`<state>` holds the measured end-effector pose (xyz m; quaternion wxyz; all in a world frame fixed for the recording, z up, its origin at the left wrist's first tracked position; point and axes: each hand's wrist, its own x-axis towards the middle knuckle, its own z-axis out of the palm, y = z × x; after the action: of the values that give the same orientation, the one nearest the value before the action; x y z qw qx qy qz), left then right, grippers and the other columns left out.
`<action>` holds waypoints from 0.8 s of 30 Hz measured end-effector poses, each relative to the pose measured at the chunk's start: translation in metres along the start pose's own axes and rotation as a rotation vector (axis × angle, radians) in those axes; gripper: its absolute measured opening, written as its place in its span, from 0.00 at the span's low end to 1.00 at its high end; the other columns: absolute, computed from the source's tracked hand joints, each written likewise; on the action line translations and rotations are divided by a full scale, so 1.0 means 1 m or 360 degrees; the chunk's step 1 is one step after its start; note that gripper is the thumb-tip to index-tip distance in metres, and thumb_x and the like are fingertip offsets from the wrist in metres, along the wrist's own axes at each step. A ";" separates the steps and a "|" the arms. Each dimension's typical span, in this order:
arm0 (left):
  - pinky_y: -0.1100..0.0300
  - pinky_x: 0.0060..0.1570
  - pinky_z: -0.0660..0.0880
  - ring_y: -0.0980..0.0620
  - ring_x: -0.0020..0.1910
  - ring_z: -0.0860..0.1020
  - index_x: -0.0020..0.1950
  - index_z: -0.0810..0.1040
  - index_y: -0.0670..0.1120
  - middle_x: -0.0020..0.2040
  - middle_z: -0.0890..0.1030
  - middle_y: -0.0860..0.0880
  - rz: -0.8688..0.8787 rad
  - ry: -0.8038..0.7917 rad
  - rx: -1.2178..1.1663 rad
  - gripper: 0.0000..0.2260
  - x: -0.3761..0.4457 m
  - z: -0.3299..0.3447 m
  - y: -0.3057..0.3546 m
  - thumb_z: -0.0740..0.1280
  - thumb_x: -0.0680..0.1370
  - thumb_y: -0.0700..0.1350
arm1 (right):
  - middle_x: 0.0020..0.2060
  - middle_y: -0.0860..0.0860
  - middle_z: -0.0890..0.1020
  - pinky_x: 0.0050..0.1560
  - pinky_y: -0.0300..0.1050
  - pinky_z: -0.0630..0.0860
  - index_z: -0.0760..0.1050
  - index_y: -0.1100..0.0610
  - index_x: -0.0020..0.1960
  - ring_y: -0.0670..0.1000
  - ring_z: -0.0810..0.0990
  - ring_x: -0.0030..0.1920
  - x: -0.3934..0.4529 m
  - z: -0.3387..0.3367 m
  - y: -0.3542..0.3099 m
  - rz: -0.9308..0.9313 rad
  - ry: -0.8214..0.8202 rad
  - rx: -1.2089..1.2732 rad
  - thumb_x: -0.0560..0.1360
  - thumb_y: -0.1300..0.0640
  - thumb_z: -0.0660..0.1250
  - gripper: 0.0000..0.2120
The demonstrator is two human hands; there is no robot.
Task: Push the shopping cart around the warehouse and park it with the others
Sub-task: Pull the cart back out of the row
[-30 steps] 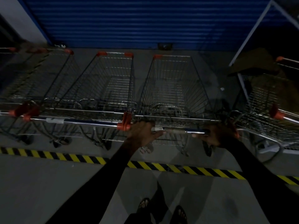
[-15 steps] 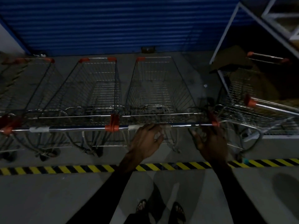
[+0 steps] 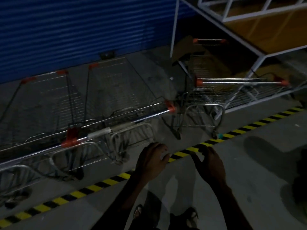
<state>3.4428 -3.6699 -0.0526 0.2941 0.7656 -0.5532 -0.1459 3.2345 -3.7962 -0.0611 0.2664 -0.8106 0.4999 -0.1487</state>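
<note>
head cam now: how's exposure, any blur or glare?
Head view: badly underexposed, so both hands, left hand and right hand, read as dark shapes; motion blur smears the parked cart's wire mesh; small specular glints on its chrome handle; hazard tape stays legible; wide-angle tilt skews the shutter.

Wire-metal shopping cart (image 3: 116,90), glossy chromed handle (image 3: 132,119) (orange plastic ends), matt floor (image 3: 249,163).

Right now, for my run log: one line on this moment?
cart: parked in row | left hand: open, off handle | right hand: open, off handle | floor tape: underfoot
</note>
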 end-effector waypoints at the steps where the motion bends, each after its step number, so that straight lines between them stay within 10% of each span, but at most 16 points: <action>1: 0.49 0.51 0.77 0.47 0.52 0.79 0.57 0.81 0.48 0.54 0.81 0.50 0.0015 -0.0013 -0.0012 0.14 0.005 0.008 0.010 0.64 0.83 0.56 | 0.60 0.52 0.82 0.52 0.58 0.81 0.78 0.54 0.67 0.56 0.82 0.57 -0.002 -0.007 0.011 0.0039 0.0010 -0.0006 0.81 0.42 0.69 0.21; 24: 0.57 0.50 0.73 0.50 0.55 0.77 0.60 0.82 0.50 0.57 0.81 0.51 0.0139 -0.0239 0.0046 0.11 0.145 0.141 0.176 0.69 0.83 0.55 | 0.59 0.52 0.82 0.53 0.54 0.81 0.76 0.53 0.69 0.55 0.82 0.56 0.064 -0.160 0.217 0.0366 0.0141 0.0095 0.81 0.42 0.69 0.21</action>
<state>3.2811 -3.8836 -0.0410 0.2467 0.7319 -0.6086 -0.1818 3.0236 -3.9761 -0.0586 0.2834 -0.7321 0.5963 -0.1677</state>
